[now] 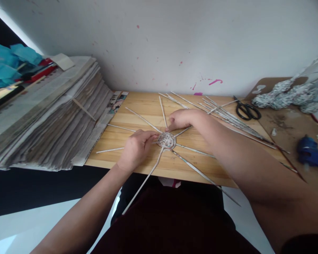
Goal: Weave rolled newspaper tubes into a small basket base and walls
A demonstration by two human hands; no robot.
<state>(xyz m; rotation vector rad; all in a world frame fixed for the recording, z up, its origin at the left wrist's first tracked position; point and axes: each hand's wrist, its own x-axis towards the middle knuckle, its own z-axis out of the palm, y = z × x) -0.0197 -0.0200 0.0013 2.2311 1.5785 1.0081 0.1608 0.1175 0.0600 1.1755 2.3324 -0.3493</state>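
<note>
A small round woven disc of rolled newspaper [166, 140] lies on a wooden board [137, 109], with long paper tubes radiating from it like spokes. My left hand [136, 148] rests at the disc's left edge, its fingers curled and pressing on the weave and a spoke. My right hand [180, 120] sits just above the disc, fingers pinched together on a paper tube near the centre. One long spoke [143, 183] runs past the board's front edge toward me.
A tall pile of newspapers [47, 113] fills the left side. A bundle of loose paper tubes [228, 116] lies at the right, then black scissors [247, 111], a blue glue gun [311, 153] and woven paper pieces [286, 93]. A white wall stands behind.
</note>
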